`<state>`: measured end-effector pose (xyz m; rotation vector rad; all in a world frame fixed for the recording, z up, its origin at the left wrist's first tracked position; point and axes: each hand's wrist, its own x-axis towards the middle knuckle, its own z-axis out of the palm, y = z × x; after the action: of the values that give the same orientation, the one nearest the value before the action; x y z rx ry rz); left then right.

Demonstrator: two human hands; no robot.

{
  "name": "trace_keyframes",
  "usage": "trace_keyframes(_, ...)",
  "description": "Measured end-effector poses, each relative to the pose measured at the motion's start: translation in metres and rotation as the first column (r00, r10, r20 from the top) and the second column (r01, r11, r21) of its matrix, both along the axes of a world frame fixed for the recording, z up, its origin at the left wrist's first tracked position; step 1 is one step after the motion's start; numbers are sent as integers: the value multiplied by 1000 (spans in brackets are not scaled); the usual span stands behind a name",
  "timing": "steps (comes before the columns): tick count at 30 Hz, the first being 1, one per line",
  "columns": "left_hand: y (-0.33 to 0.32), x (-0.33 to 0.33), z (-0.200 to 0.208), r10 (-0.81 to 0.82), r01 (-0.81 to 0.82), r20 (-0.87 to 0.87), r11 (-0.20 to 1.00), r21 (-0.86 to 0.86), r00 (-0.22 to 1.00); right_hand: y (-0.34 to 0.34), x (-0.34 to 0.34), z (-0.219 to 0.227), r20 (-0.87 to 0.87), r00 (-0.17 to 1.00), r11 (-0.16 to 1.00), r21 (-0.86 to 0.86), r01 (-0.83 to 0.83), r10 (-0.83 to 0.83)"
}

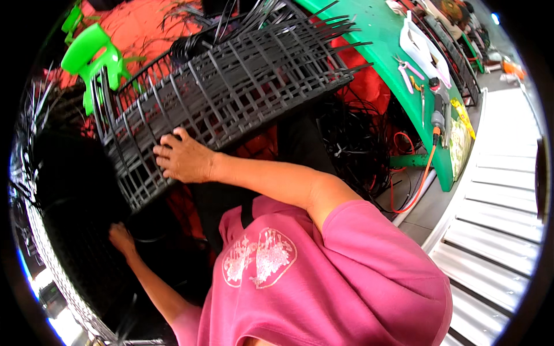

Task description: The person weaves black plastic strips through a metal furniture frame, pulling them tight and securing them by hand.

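Note:
A black lattice frame, woven from flat strips over rods, lies tilted in front of me, with loose strip ends sticking out at its far right. My right hand rests on its near left part, fingers apart and bent against the lattice. Lower left, my left hand reaches into deep shade beside a dark woven piece. Its fingers are mostly lost in the dark, so whether it holds anything does not show.
On the right stands a green table with pink-handled cutters, a power tool with an orange cord, and a white container. A green plastic chair is at far left. Black strips lie coiled beneath the table. White slatted metal lies right.

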<state>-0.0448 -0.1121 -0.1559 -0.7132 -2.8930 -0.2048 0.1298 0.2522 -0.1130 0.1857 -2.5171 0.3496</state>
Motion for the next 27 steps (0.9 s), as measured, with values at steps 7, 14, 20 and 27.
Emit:
trace_keyframes(7,103,24,81,-176,-204,555,807,554,813,2,2,7,5,999,999,-25,-32,32)
trace_keyframes(14,99,28,115,-336,55,535,879,473,775,0,0,8,8,999,999,-44,-33,34)
trace_keyframes(20,77,20,67,-120,-277,548,762,585,828,2,1,5,-8,1000,998,-61,-29,28)
trace_keyframes(27,41,1,15,115,-130,61,919,373,991,3,1,1,-7,1000,1000,5,3,-3)
